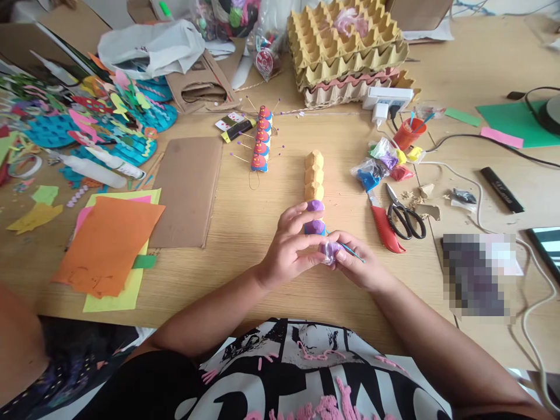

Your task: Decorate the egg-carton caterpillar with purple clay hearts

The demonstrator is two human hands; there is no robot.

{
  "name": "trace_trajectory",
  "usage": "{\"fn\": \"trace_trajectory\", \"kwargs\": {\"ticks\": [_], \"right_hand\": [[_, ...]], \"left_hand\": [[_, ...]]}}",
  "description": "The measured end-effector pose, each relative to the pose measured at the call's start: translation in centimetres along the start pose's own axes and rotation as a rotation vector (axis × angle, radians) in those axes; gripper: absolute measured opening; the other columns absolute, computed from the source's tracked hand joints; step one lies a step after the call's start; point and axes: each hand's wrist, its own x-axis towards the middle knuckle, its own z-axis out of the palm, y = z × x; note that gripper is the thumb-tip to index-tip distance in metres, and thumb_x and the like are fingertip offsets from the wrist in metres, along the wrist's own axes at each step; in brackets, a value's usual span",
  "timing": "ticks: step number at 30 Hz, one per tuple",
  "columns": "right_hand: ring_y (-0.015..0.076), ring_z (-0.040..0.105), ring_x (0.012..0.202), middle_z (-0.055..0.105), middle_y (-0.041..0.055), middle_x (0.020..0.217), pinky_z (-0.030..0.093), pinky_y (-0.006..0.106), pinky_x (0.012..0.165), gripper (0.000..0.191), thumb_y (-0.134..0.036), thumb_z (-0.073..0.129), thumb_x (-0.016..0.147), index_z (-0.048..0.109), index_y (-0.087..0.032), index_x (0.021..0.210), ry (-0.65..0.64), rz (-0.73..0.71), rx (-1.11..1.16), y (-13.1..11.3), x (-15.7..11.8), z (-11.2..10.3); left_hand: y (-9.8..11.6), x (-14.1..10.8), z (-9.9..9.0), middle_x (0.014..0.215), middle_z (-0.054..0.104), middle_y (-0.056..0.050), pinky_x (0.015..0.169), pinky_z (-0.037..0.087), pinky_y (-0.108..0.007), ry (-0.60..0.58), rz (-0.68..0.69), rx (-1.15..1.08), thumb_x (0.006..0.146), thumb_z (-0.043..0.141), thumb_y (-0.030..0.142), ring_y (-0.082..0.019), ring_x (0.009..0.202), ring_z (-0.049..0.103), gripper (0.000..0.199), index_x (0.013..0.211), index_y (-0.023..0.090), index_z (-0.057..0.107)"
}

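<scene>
Left hand and right hand pinching purple packet, egg-carton strip just beyond; scissors nearby

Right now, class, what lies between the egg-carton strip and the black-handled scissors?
In the head view, a red-handled tool lies between them, close beside the scissors; nearer the egg-carton strip is bare tabletop.

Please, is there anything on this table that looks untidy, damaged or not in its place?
Yes, slightly: torn scraps and crumbs lie loose beside the black-handled scissors, like unswept trimmings. The orange sheet lies askew over the yellow sheet, with dark marks near its lower edge.
</scene>
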Motion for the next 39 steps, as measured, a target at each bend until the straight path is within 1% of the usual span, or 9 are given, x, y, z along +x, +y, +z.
{"fn": "trace_trajectory", "kwargs": {"ticks": [6,13,17,20,23,27,30,35,39], "right_hand": [[0.0113,0.046,0.065,0.059,-0.003,0.077,0.037,0.025,0.06,0.048,-0.064,0.084,0.091,0.06,-0.022,0.092,-0.056,0.035,0.053,-0.8,-0.1,0.4],[0.0124,0.051,0.067,0.062,-0.0023,0.075,0.042,0.026,0.064,0.049,-0.065,0.082,0.093,0.058,-0.022,0.086,-0.034,0.022,-0.055,-0.8,-0.1,0.7],[0.0125,0.053,0.064,0.062,-0.0019,0.075,0.042,0.026,0.06,0.052,-0.069,0.077,0.095,0.059,-0.022,0.085,0.011,0.052,-0.059,-0.5,0.2,1.1],[0.0117,0.05,0.059,0.063,-0.0023,0.073,0.04,0.026,0.056,0.052,-0.072,0.074,0.096,0.06,-0.023,0.086,0.042,0.044,-0.079,-0.5,0.4,1.3],[0.0124,0.053,0.063,0.065,-0.0011,0.076,0.043,0.027,0.059,0.051,-0.071,0.076,0.095,0.063,-0.022,0.088,0.093,0.012,-0.09,-0.4,0.6,1.2],[0.0131,0.058,0.069,0.065,-0.001,0.08,0.047,0.028,0.066,0.046,-0.065,0.084,0.091,0.068,-0.022,0.092,0.137,-0.02,-0.004,0.0,0.9,0.9],[0.0115,0.054,0.065,0.066,-0.001,0.08,0.04,0.026,0.059,0.045,-0.063,0.088,0.088,0.068,-0.023,0.09,0.125,0.031,0.146,0.2,1.1,1.0],[0.0077,0.039,0.056,0.064,-0.0017,0.07,0.024,0.022,0.05,0.046,-0.056,0.093,0.084,0.063,-0.021,0.083,0.003,0.145,0.33,-0.6,1.2,1.4],[0.0062,0.037,0.053,0.06,-0.0035,0.067,0.019,0.02,0.046,0.047,-0.054,0.096,0.082,0.062,-0.021,0.084,-0.043,0.245,0.405,-0.8,1.1,1.5]], "left_hand": [[0.8,-0.1,0.2,0.166,0.059,-0.012,0.131,0.042,-0.056,-0.028,-0.015,-0.001,0.098,0.079,0.047,-0.03,0.163,0.042,0.027,0.116,0.027,0.079],[0.8,0.2,0.0,0.132,0.077,-0.008,0.123,0.051,-0.052,0.034,0.072,0.076,0.102,0.073,0.049,-0.028,0.147,0.057,0.023,0.111,0.028,0.079],[0.4,0.3,0.3,0.116,0.079,-0.006,0.117,0.056,-0.049,0.067,0.057,0.085,0.103,0.074,0.042,-0.026,0.138,0.062,0.016,0.107,0.028,0.08],[0.0,0.2,0.6,0.113,0.079,-0.005,0.116,0.056,-0.047,0.101,0.038,0.046,0.101,0.078,0.034,-0.025,0.137,0.062,0.009,0.106,0.028,0.08],[-0.4,0.1,0.8,0.117,0.079,-0.005,0.119,0.055,-0.045,0.113,0.027,0.026,0.099,0.08,0.028,-0.024,0.139,0.06,0.01,0.109,0.027,0.081],[-0.5,-0.2,1.2,0.139,0.076,-0.008,0.123,0.052,-0.05,0.11,-0.014,0.035,0.099,0.079,0.033,-0.026,0.145,0.059,0.02,0.119,0.028,0.08],[-0.4,-0.4,1.5,0.151,0.071,-0.012,0.123,0.053,-0.052,0.114,-0.04,0.008,0.099,0.08,0.033,-0.028,0.148,0.059,0.027,0.125,0.027,0.078],[-0.5,-0.7,1.7,0.155,0.068,-0.011,0.126,0.049,-0.055,0.107,-0.016,-0.043,0.096,0.082,0.038,-0.028,0.152,0.055,0.026,0.12,0.028,0.08],[-0.7,-0.7,1.5,0.156,0.067,-0.01,0.126,0.048,-0.055,0.094,-0.019,-0.044,0.096,0.081,0.045,-0.029,0.152,0.053,0.025,0.115,0.028,0.081]]}}
